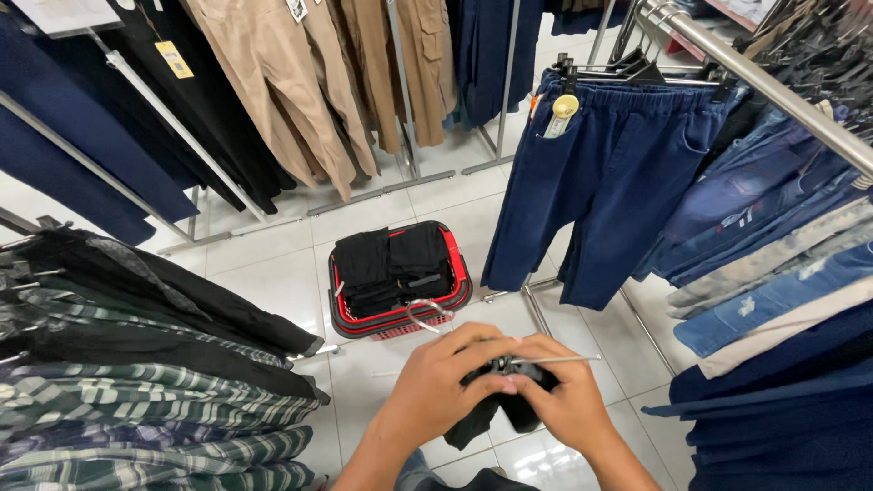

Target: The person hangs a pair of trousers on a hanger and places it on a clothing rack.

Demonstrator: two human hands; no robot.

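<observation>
Both hands, left hand and right hand, close their grip on a black garment with a wire hanger, above a red basket on the floor. Yellow tags hang on navy trousers and a black garment.

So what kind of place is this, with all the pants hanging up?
Most likely a clothing shop. Trousers with tags hang on metal racks, a red shopping basket of folded black clothes sits on the tiled floor, and both hands work a black garment onto a hanger.
</observation>
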